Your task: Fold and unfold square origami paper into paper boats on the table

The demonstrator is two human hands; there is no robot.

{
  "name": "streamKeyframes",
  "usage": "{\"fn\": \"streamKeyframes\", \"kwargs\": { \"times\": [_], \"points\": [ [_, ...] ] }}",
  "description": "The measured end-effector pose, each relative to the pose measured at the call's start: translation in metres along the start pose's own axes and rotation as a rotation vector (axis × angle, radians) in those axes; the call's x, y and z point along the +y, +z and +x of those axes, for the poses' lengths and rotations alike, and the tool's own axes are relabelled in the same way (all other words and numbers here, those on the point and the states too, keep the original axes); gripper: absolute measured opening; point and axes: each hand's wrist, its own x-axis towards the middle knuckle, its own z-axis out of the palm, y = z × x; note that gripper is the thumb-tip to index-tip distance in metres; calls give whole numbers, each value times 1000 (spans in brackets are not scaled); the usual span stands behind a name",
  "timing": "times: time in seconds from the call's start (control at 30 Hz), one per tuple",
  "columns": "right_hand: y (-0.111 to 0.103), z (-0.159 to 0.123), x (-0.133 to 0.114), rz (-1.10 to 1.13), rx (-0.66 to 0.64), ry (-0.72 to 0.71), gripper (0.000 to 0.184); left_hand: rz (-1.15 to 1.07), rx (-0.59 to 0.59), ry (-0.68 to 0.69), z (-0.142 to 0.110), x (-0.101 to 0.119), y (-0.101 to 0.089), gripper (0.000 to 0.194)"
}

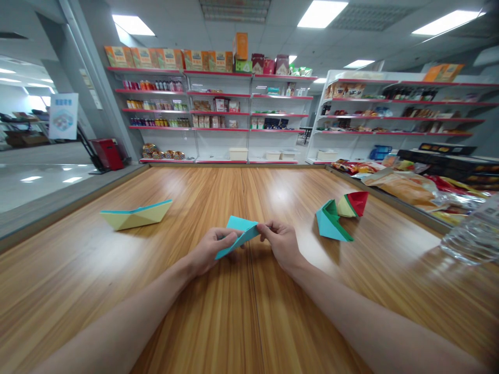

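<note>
Between my two hands, just above the middle of the wooden table (187, 311), is a folded piece of light blue paper (242, 224). My left hand (214, 248) grips its left side, thumb on top and fingers partly hidden beneath. With thumb and fingertips, my right hand (279, 241) pinches the paper's right corner. To the left lies a yellow paper boat (138, 218) with a blue rim. On the right, a blue and green folded paper boat (331, 223) rests beside a folded paper piece in red, green and pale yellow (354, 204).
A clear plastic bottle (471, 234) lies at the right table edge. Beyond that edge are packaged snacks (409, 187) and black boxes (444, 161). Stocked shelves (218, 111) stand behind the table. A red box-shaped object (108, 154) stands on the floor at left.
</note>
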Motion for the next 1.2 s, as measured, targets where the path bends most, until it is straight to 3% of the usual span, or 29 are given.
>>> {"fn": "streamKeyframes", "kwargs": {
  "times": [0.07, 0.2, 0.37, 0.53, 0.67, 0.83, 1.0, 1.2],
  "points": [
    [0, 0, 0, -67, 8, 0, 32, 158, 87, 107, 0, 2, 4, 51],
    [-1, -1, 0, -138, 14, 13, 33, 496, 275, 245, -1, 8, 15, 32],
    [1, -1, 0, -73, -2, 12, 29, 527, 386, 297, 1, 6, 20, 41],
    [2, -1, 0, 24, -45, 78, 50, 605, 486, 275, 5, 3, 18, 33],
    [2, 0, 4, 62, -101, 74, 32, 627, 481, 298, 4, 4, 16, 33],
    [3, 1, 6, 113, -112, 65, 32, 611, 471, 302, 2, 2, 13, 36],
    [2, 0, 5, 125, -164, 94, 33, 521, 505, 221, 2, 0, 10, 36],
    [3, 2, 10, 193, -14, 97, 34, 266, 334, 58, 4, -2, 9, 38]
  ]
}}
